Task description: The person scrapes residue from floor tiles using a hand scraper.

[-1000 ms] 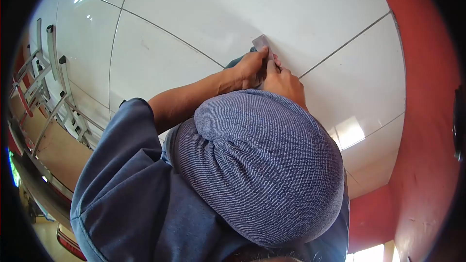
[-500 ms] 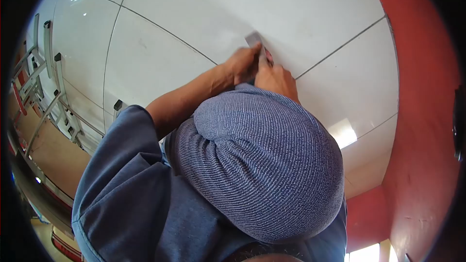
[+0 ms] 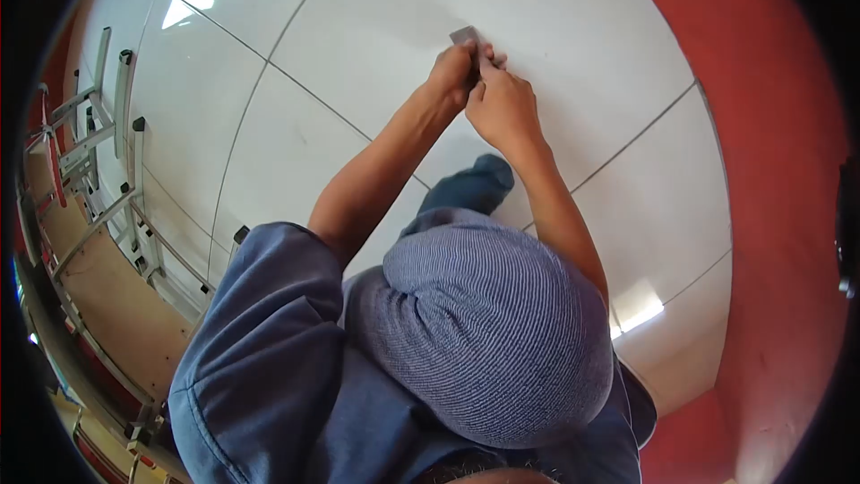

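A scraper with a flat grey blade (image 3: pixel 463 35) is held low over the pale floor tiles, beyond my knee. My left hand (image 3: pixel 452 69) is closed at the blade's near side, its fingers pressed against the tool. Behind and to the right of it, my right hand (image 3: pixel 504 108) wraps round the handle end. Most of the handle is hidden by my fingers. Whether the blade edge touches the tile cannot be made out.
My knee in striped blue-grey cloth (image 3: pixel 502 332) fills the foreground, and a dark-covered foot (image 3: pixel 475 186) rests beneath my arms. Metal-framed furniture legs (image 3: pixel 121 112) stand at the left. A red wall (image 3: pixel 779 170) borders the tiles (image 3: pixel 573 0) on the right.
Both hands have reached farther forward from my knee with the scraper. My right forearm and the dark foot now show. The whole view has shifted slightly.
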A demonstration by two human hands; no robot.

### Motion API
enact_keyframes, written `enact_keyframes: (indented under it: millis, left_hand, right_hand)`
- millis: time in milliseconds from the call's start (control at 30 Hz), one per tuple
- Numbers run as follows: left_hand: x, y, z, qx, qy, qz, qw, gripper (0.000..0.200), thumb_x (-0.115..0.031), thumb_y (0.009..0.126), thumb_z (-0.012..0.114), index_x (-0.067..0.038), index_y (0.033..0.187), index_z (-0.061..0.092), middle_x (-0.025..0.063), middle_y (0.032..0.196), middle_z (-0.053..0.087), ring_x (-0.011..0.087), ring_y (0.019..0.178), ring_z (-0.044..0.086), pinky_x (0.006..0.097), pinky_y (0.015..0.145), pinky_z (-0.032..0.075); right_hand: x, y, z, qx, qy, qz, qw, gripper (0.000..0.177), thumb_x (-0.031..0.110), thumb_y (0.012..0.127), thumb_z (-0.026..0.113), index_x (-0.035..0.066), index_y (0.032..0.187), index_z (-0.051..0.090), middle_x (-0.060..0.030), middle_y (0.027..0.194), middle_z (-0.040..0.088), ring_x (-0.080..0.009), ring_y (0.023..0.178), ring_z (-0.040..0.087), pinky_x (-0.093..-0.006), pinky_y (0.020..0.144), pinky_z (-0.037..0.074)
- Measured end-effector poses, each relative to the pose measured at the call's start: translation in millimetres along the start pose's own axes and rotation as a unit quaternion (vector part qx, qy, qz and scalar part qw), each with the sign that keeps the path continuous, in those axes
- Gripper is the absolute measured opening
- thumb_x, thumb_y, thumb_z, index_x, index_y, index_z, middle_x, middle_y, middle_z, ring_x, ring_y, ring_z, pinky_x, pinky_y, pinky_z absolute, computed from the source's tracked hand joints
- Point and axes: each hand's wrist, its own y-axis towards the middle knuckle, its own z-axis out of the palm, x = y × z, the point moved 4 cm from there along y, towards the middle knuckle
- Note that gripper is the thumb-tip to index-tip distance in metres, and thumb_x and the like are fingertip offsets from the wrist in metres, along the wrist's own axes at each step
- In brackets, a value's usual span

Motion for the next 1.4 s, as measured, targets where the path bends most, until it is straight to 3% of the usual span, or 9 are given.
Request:
enact_keyframes:
  millis: [167,367,600,633,767,867,1000,1100,1400]
  left_hand:
    - [-32.8,44.7,1.9,0.016,-0.038,0.045,0.998,0.024,-0.013,0.101,0.033,0.001,0.099,0.051,0.0051,0.078,0.056,0.0119,0.060,0.054,0.0235,0.057,0.051]
    - [-51.6,69.9,17.2,-0.005,-0.144,0.044,0.989,0.025,-0.011,0.100,0.030,0.006,0.100,0.049,0.0095,0.076,0.054,0.0142,0.059,0.050,0.0261,0.052,0.048]
    - [-65.7,79.4,20.1,0.006,-0.044,0.094,0.995,0.026,-0.006,0.096,0.030,0.008,0.100,0.050,0.0103,0.079,0.055,0.0144,0.061,0.052,0.0273,0.054,0.049]
    - [-62.1,73.3,26.0,-0.064,-0.125,0.108,0.984,0.026,-0.004,0.093,0.030,0.008,0.097,0.052,0.0094,0.077,0.054,0.0143,0.061,0.052,0.0267,0.054,0.048]
    - [-71.4,85.7,28.6,0.007,-0.131,0.078,0.988,0.032,-0.019,0.103,0.032,0.005,0.112,0.050,0.0078,0.083,0.060,0.0144,0.065,0.055,0.0281,0.061,0.050]
    - [-64.9,58.7,37.2,-0.081,-0.105,0.080,0.988,0.031,-0.020,0.102,0.033,0.005,0.112,0.050,0.0074,0.083,0.059,0.0121,0.063,0.053,0.0253,0.058,0.049]
    - [-69.3,67.5,35.8,-0.021,-0.069,0.090,0.993,0.029,-0.014,0.100,0.033,0.005,0.116,0.049,0.0119,0.099,0.059,0.0134,0.065,0.054,0.0308,0.060,0.050]
    - [-60.3,63.8,37.3,-0.096,-0.134,0.077,0.983,0.027,-0.013,0.098,0.035,0.002,0.111,0.053,0.0101,0.094,0.059,0.0152,0.064,0.054,0.0326,0.059,0.049]
    - [-76.7,71.3,31.0,-0.048,-0.029,0.142,0.988,0.023,-0.005,0.091,0.037,0.008,0.097,0.056,0.0089,0.077,0.057,0.0149,0.061,0.052,0.0301,0.053,0.044]
  right_hand:
    - [5.6,33.7,4.8,-0.094,0.004,-0.023,0.995,0.024,0.012,0.086,0.048,-0.002,0.090,0.067,-0.0235,0.087,0.066,-0.0423,0.080,0.064,-0.0462,0.075,0.053]
    - [24.4,67.8,-10.1,-0.082,-0.039,0.035,0.995,0.026,0.015,0.085,0.049,-0.001,0.087,0.069,-0.0234,0.085,0.066,-0.0423,0.082,0.064,-0.0465,0.076,0.053]
    - [34.6,93.1,-20.8,-0.009,-0.073,0.076,0.994,0.028,0.019,0.086,0.050,0.000,0.088,0.070,-0.0244,0.089,0.067,-0.0421,0.086,0.064,-0.0448,0.079,0.052]
    - [36.8,94.0,-21.9,-0.002,-0.082,0.077,0.994,0.028,0.019,0.086,0.050,0.000,0.088,0.070,-0.0245,0.089,0.067,-0.0423,0.087,0.064,-0.0448,0.079,0.052]
    - [37.9,104.0,-25.2,0.025,-0.101,0.095,0.990,0.028,0.019,0.085,0.050,0.001,0.093,0.070,-0.0247,0.092,0.067,-0.0420,0.089,0.064,-0.0442,0.082,0.052]
    - [42.2,104.0,-25.3,0.019,-0.109,0.076,0.991,0.029,0.020,0.085,0.051,0.001,0.095,0.070,-0.0247,0.093,0.067,-0.0420,0.089,0.064,-0.0438,0.083,0.052]
    - [38.2,105.1,-28.5,0.049,-0.120,0.100,0.987,0.029,0.020,0.084,0.053,0.001,0.096,0.070,-0.0239,0.093,0.067,-0.0418,0.090,0.064,-0.0428,0.083,0.052]
    - [39.8,108.2,-31.5,0.055,-0.124,0.091,0.987,0.028,0.020,0.084,0.054,0.001,0.095,0.070,-0.0234,0.093,0.067,-0.0409,0.090,0.064,-0.0423,0.082,0.052]
    - [42.1,107.4,-27.5,0.042,-0.127,0.075,0.988,0.027,0.018,0.083,0.054,-0.001,0.093,0.069,-0.0237,0.093,0.067,-0.0408,0.089,0.064,-0.0430,0.082,0.052]
